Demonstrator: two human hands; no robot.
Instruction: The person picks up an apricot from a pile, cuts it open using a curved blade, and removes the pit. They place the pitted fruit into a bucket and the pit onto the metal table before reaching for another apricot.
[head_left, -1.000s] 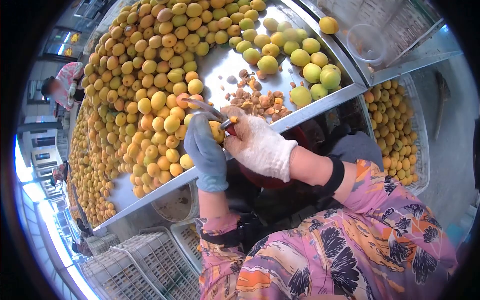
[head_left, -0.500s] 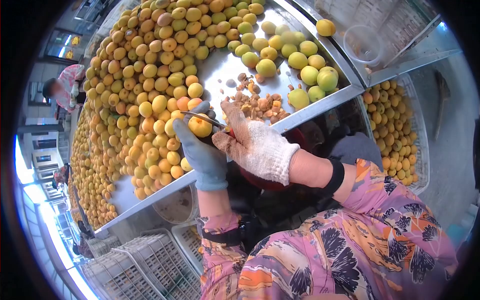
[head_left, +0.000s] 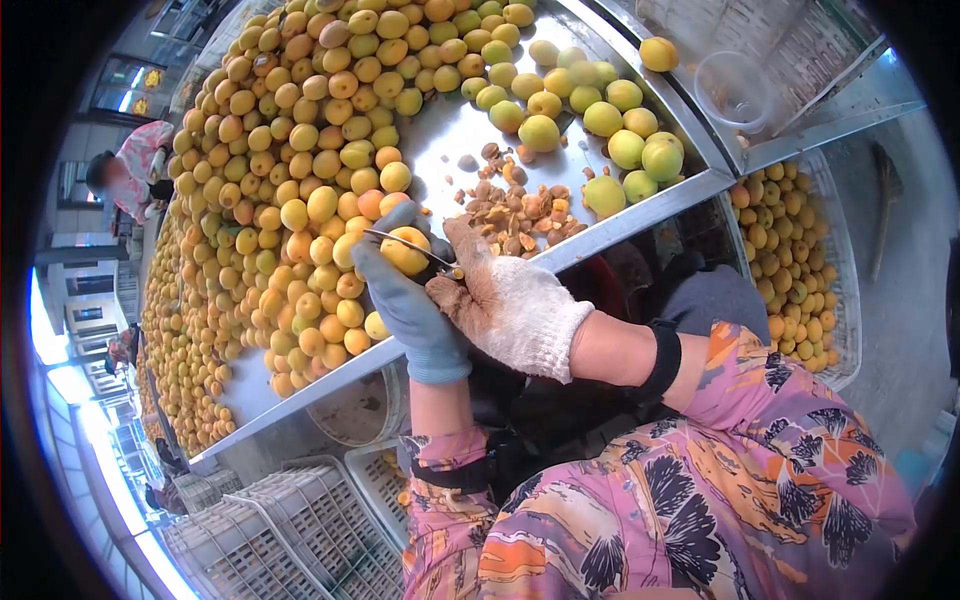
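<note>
One yellow fruit [head_left: 404,251] rests in the curled fingers of the gloved left hand [head_left: 410,312], above the near side of a metal bench [head_left: 620,225], between piled fruit [head_left: 322,204] and a scatter of brown pits [head_left: 515,208]. Largely covered by the gloves a second ago, it now sits in plain view, a thin knife [head_left: 432,256] crossing it from the gloved right hand [head_left: 515,308], whose fingers close around a mostly hidden handle. That shift leaves the fruit's face exposed to the blade, a hold that looks suited to cutting, though whether the skin is broken cannot be told.
</note>
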